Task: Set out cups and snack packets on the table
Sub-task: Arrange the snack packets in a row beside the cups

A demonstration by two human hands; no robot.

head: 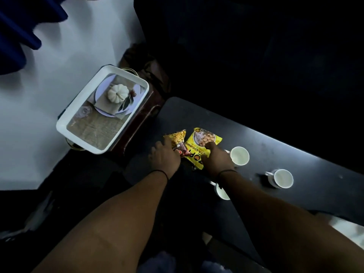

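Note:
Two snack packets lie side by side on the dark table [285, 148]: a small orange-and-red packet [178, 139] and a larger yellow soya-chunks packet [199, 142]. My left hand [164, 156] rests on the small packet, fingers curled over its near end. My right hand [215, 157] lies on the yellow packet, fingers bent onto its face. Three white cups stand on the table: one [239, 155] just right of my right hand, one with a handle [281, 178] farther right, and one [221, 191] partly hidden under my right forearm.
A white-rimmed tray [65, 123] with a printed pumpkin picture sits on a dark wooden stand [146, 109] left of the table. The floor to the left is pale. Everything beyond the table's far edge is in darkness.

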